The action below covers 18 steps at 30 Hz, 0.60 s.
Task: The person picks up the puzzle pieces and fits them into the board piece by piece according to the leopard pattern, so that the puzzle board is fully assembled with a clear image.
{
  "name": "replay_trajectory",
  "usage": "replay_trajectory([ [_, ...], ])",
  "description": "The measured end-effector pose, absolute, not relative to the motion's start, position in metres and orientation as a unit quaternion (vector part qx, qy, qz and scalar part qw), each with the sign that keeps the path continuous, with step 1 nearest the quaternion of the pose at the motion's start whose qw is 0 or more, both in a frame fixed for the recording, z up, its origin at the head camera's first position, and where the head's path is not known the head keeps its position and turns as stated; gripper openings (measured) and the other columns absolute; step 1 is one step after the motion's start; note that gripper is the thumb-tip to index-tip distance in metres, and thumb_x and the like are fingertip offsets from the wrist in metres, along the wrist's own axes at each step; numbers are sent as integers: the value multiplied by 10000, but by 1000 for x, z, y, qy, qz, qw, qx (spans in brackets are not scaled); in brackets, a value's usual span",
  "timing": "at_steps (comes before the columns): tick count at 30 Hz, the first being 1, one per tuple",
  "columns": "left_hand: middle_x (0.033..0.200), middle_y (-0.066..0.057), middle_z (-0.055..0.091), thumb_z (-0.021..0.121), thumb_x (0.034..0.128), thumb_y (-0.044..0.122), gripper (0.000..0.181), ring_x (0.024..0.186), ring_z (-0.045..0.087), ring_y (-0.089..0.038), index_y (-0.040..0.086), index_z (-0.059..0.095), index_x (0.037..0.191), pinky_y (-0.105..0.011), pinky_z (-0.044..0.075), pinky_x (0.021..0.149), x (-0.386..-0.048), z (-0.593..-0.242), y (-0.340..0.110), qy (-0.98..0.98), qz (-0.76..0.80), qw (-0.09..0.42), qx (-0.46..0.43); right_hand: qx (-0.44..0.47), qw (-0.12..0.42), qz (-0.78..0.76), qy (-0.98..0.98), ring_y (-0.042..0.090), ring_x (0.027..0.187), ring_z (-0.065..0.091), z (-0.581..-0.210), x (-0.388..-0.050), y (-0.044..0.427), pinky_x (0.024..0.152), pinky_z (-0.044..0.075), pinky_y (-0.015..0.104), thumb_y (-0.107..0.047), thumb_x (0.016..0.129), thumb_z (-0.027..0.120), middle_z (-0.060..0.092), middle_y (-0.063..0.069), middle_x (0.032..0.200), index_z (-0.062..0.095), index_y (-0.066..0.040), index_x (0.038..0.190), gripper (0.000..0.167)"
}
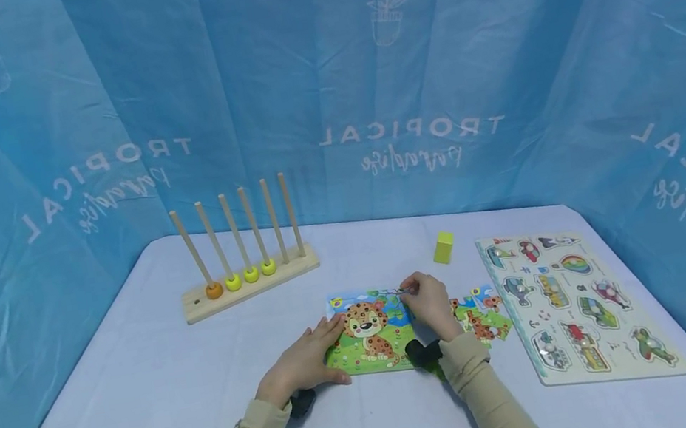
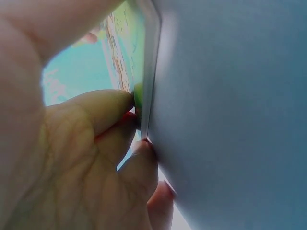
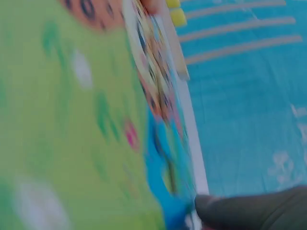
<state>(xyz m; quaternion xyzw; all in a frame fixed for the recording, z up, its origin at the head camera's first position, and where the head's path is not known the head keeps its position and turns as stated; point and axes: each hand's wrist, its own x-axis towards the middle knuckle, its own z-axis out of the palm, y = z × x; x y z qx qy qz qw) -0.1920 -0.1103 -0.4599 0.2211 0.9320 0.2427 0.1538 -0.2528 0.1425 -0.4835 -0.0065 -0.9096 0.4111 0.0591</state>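
A jigsaw puzzle board [image 1: 372, 366] with a spotted leopard cub on green grass lies flat on the table. My left hand [image 1: 304, 358] is spread at its left side, fingertips resting on the edge and thumb by the front edge. In the left wrist view, the fingers [image 2: 110, 108] touch the board's rim. At the far right corner, my right hand [image 1: 431, 305] pinches a small puzzle piece [image 1: 399, 291], mostly hidden by the fingers. The right wrist view has its thumb [image 3: 240, 211] at the picture's border. Loose puzzle pieces [image 1: 483, 326] lie right of that hand, some overlapping.
A wooden stacking rack [image 1: 248, 293] with upright pegs and a few beads stands at the back left. A yellow block [image 1: 443, 247] sits behind the right hand. On the right lies a vehicle peg puzzle board [image 1: 577, 375]. Blue curtains [image 1: 230, 97] enclose the white table [image 1: 143, 395].
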Motion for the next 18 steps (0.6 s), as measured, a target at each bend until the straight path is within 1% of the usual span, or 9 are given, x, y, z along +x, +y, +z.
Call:
replay_trajectory([
  [4,1614,-112,225,792,765,388,964,1496,183,-337,61,292,1521,-522,179,1234,-192,-461,-109,933,238,154,221,-33,47,453,-890,185,725,575,-479,-256,165,571,462,264,-132,916,633,644,141,940,677,-33,1050,173],
  [7,1614,-116,225,790,767,389,965,1498,180,-338,58,288,1522,-521,173,1236,-192,-460,-109,932,238,155,225,-59,45,464,-883,199,752,598,-472,-257,185,597,484,242,-167,934,618,644,157,1001,668,-34,1093,214],
  [9,1612,-130,225,791,766,385,967,1495,181,-350,47,289,1520,-530,173,1233,-192,-460,-109,930,241,156,228,-63,37,467,-881,217,805,606,-469,-256,197,635,491,242,-172,941,608,642,168,1052,657,-31,1132,242],
  [11,1614,-125,221,791,766,389,972,1496,178,-349,53,282,1523,-532,171,1233,-192,-461,-110,930,240,158,228,-48,14,467,-883,244,861,617,-468,-254,207,668,504,252,-162,945,607,639,177,1106,637,-29,1180,272],
  [13,1616,-115,218,790,766,392,972,1497,175,-344,64,280,1526,-528,173,1234,-192,-462,-110,931,238,157,226,-16,-19,457,-889,253,926,605,-469,-252,214,700,492,260,-146,933,625,632,182,1168,606,-35,1245,332],
  [15,1621,-93,214,787,767,398,973,1501,171,-329,87,273,1532,-518,170,1238,-193,-464,-111,933,236,156,222,16,-51,447,-893,254,940,583,-470,-251,218,709,471,259,-126,909,663,617,173,1220,567,-59,1313,421],
  [18,1622,-81,211,785,769,400,972,1503,167,-318,102,267,1536,-510,168,1241,-193,-465,-111,934,234,154,221,49,-78,427,-899,226,895,538,-476,-251,220,687,430,246,-100,849,731,598,140,1263,508,-110,1392,587],
])
